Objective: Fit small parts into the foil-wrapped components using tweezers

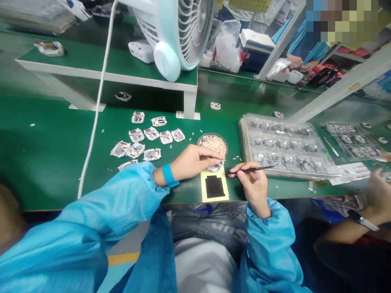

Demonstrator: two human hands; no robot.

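My left hand [195,160] grips a small white watch casing [216,167] between thumb and fingers, just in front of a round dish [199,140] of tiny beige pieces [213,143]. In my right hand [253,183] are dark, thin tweezers [264,167], held like a pen; their tip points left toward the casing. Below the casing lies a pale yellow card [214,199] with a black patch [214,186] at the table's front edge. Several similar casings [152,133] are spread left of the dish, some parts showing inside them.
A stack of clear trays [287,142] with small parts stands at the right. A white cable [97,110] hangs across the left side. A pale blue fan [180,36] sits on a raised green shelf [122,73]. A co-worker's arm with a watch [363,219] reaches in at right.
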